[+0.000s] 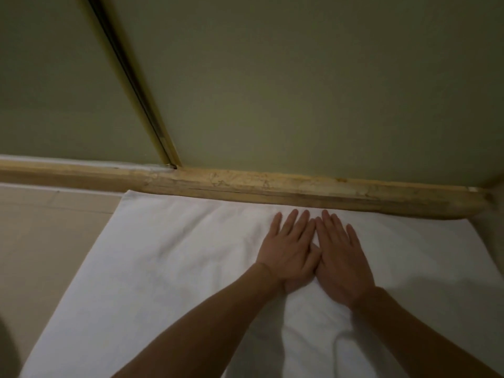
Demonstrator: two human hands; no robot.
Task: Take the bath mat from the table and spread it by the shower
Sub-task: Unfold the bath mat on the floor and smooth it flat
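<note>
With the white terry bath mat (169, 255) flat on the beige floor (54, 227), far edge against the tan stone shower sill (272, 186), and left hand (290, 253) and right hand (342, 259) pressing it, fingers (289, 223) straight and slightly spread, sweep palms outward to flatten wrinkles.

A worn tan curb (272, 190) is seen across the far side. Greenish panels (300, 77) are set above it, parted at left by a brass rail (131, 77). Beige floor (41, 241) is laid near left.
</note>
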